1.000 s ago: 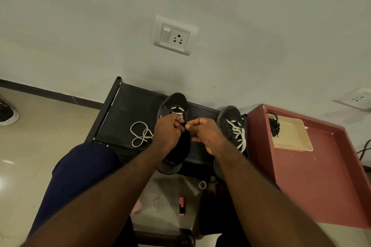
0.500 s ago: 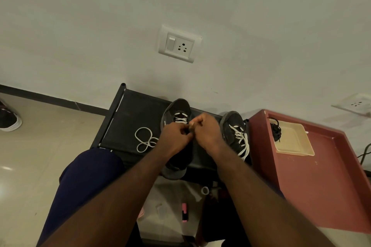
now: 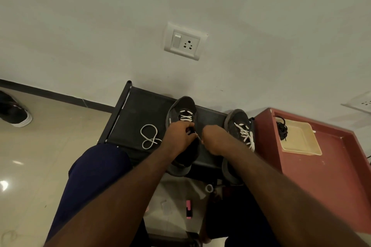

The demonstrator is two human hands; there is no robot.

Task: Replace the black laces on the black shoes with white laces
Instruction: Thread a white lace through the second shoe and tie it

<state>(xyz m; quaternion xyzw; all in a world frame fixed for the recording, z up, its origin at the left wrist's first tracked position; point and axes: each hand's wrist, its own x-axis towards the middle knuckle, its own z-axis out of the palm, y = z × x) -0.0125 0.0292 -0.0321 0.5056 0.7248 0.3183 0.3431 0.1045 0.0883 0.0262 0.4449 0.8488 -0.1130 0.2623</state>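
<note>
Two black shoes stand on a black rack top [image 3: 140, 110]. The left shoe [image 3: 181, 110] has white lace crossed through its upper eyelets only. My left hand [image 3: 180, 134] grips the shoe's tongue area, fingers curled at the eyelets. My right hand [image 3: 213, 138] pinches a thin white lace end, drawn taut between the two hands. The right shoe [image 3: 239, 126] is fully laced in white. The slack of the white lace [image 3: 149, 136] lies looped on the rack, left of the shoe. A bundle of black laces [image 3: 282, 128] sits at the edge of a cream tray [image 3: 301, 140].
A red-brown table [image 3: 331, 176] holds the tray at right. A wall with a socket [image 3: 184, 41] stands behind the rack. Another dark shoe [image 3: 14, 112] lies on the floor far left. A pink marker [image 3: 188, 208] and small items lie on the floor below.
My hands, pressed together over the left shoe half a second ago, have drawn apart. The right hand pulled the lace end to the right.
</note>
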